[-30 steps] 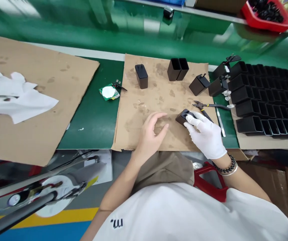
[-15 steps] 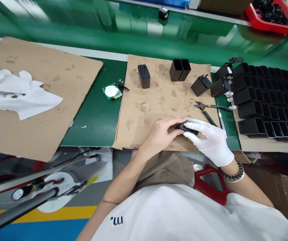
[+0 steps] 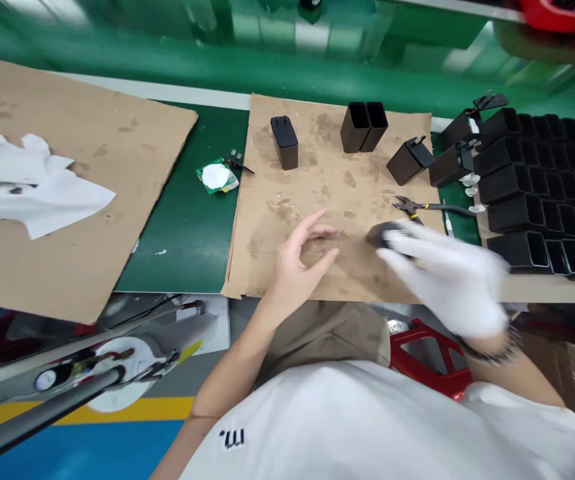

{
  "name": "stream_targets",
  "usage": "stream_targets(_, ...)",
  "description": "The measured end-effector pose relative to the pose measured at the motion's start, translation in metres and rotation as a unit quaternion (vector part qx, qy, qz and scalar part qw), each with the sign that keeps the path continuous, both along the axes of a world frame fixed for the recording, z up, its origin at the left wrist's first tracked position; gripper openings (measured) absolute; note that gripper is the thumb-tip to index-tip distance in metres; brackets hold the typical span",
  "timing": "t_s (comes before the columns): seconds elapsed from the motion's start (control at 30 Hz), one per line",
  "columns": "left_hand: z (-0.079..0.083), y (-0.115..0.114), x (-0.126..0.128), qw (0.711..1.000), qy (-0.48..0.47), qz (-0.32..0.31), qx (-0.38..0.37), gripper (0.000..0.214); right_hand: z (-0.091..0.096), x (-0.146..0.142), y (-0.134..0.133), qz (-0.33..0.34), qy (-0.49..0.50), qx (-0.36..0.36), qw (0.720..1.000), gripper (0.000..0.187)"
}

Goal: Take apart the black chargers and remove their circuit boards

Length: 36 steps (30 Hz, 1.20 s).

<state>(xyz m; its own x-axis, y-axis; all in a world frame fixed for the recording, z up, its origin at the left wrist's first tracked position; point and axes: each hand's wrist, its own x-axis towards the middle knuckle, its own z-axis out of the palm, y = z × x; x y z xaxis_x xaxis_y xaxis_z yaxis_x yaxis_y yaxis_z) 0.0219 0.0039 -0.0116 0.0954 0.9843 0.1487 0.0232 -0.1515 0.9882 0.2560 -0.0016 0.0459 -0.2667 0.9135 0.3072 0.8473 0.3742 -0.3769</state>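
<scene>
My right hand (image 3: pixel 435 273), in a white glove and smeared by motion, grips a black charger (image 3: pixel 378 235) over the front right of the cardboard sheet (image 3: pixel 267 267). The glove covers most of this charger. My bare left hand (image 3: pixel 302 260) is apart from it, fingers and thumb spread with nothing between them. Behind the glove lie cutting pliers (image 3: pixel 410 205) with dark handles. Farther back on the sheet are an upright black charger (image 3: pixel 285 145) with plug pins, two open black casings (image 3: pixel 362 130) side by side, and another charger (image 3: pixel 410 161) with pins.
Rows of open black casings (image 3: pixel 517 252) fill the right side. Beside them stand dark casings (image 3: pixel 451 167) with plug parts. A green circuit board (image 3: pixel 217 176) with a white patch lies left of the sheet. White gloves (image 3: pixel 42 193) rest on another cardboard (image 3: pixel 132 133).
My left hand has let go of the charger and drawn away to the left, its fingers opening. My right hand has moved right with the charger.
</scene>
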Motion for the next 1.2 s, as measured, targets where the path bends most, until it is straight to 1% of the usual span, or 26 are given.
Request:
stream_targets(0.1, -0.002, 0.003, -0.002, 1.000, 0.015, 0.015, -0.004, 0.057, -0.019, -0.002, 0.011, -0.003, 0.029, 0.044, 0.999, 0.016)
stream_targets(0.13, -0.003, 0.003, -0.002, 1.000, 0.021, 0.012, -0.004, 0.057, -0.024, -0.003, 0.015, 0.000, 0.049, 0.047, 0.998, 0.015)
stream_targets(0.2, -0.005, 0.004, -0.001, 1.000, 0.031, 0.004, 0.002, 0.055, -0.028, -0.003, 0.019, -0.002, 0.093, 0.022, 0.995, 0.013)
stream_targets(0.23, -0.005, 0.004, -0.001, 0.999, 0.034, 0.001, 0.006, 0.054, -0.027, -0.002, 0.020, -0.014, 0.124, -0.002, 0.992, 0.013)
stream_targets(0.27, -0.006, 0.004, -0.001, 0.999, 0.036, -0.002, 0.007, 0.053, -0.026, -0.002, 0.021, -0.039, 0.176, -0.037, 0.983, 0.014)
stream_targets(0.3, -0.006, 0.004, -0.002, 0.999, 0.037, -0.005, 0.008, 0.052, -0.024, -0.003, 0.021, -0.067, 0.242, -0.080, 0.965, 0.017)
stream_targets(0.37, -0.007, 0.003, -0.002, 0.999, 0.036, -0.006, 0.008, 0.050, -0.022, -0.005, 0.021, -0.111, 0.372, -0.161, 0.907, 0.025)
stream_targets(0.4, -0.007, 0.002, -0.003, 0.999, 0.036, -0.007, 0.006, 0.050, -0.021, -0.006, 0.021, -0.120, 0.423, -0.199, 0.876, 0.029)
stream_targets(0.47, -0.006, 0.002, -0.004, 0.999, 0.037, -0.009, 0.000, 0.048, -0.021, -0.009, 0.020, -0.108, 0.502, -0.285, 0.810, 0.037)
stream_targets(0.5, -0.006, 0.001, -0.004, 0.999, 0.039, -0.010, -0.005, 0.047, -0.022, -0.010, 0.019, -0.096, 0.536, -0.328, 0.772, 0.039)
stream_targets(0.53, -0.006, 0.001, -0.004, 0.999, 0.042, -0.009, -0.008, 0.046, -0.022, -0.012, 0.017, -0.084, 0.577, -0.368, 0.725, 0.039)
stream_targets(0.57, -0.005, 0.001, -0.004, 0.999, 0.045, -0.008, -0.011, 0.046, -0.022, -0.013, 0.016, -0.075, 0.616, -0.397, 0.677, 0.037)
stream_targets(0.6, -0.005, 0.001, -0.004, 0.999, 0.047, -0.007, -0.012, 0.045, -0.021, -0.015, 0.014, -0.068, 0.647, -0.411, 0.639, 0.034)
stream_targets(0.63, -0.004, 0.001, -0.004, 0.999, 0.049, -0.005, -0.012, 0.045, -0.019, -0.016, 0.012, -0.065, 0.669, -0.411, 0.616, 0.031)
stream_targets(0.77, -0.002, 0.000, -0.004, 0.998, 0.054, -0.003, -0.013, 0.045, -0.005, -0.026, 0.007, -0.084, 0.723, -0.394, 0.561, 0.016)
stream_targets(0.83, -0.002, 0.000, -0.004, 0.998, 0.054, -0.004, -0.015, 0.045, 0.003, -0.031, 0.006, -0.098, 0.742, -0.390, 0.536, 0.012)
stream_targets(0.9, -0.001, 0.000, -0.004, 0.998, 0.054, -0.005, -0.019, 0.045, 0.007, -0.035, 0.005, -0.109, 0.755, -0.387, 0.519, 0.013)
stream_targets(1.03, 0.001, 0.001, -0.005, 0.998, 0.053, -0.008, -0.010, 0.043, 0.008, -0.036, 0.005, -0.130, 0.768, -0.380, 0.498, 0.014)
stream_targets(1.1, 0.001, 0.001, -0.005, 0.998, 0.056, -0.007, -0.007, 0.042, 0.008, -0.033, 0.005, -0.139, 0.766, -0.396, 0.487, 0.018)
stream_targets(1.2, 0.002, 0.001, -0.005, 0.998, 0.057, -0.009, -0.013, 0.041, 0.012, -0.028, 0.006, -0.142, 0.756, -0.447, 0.457, 0.030)
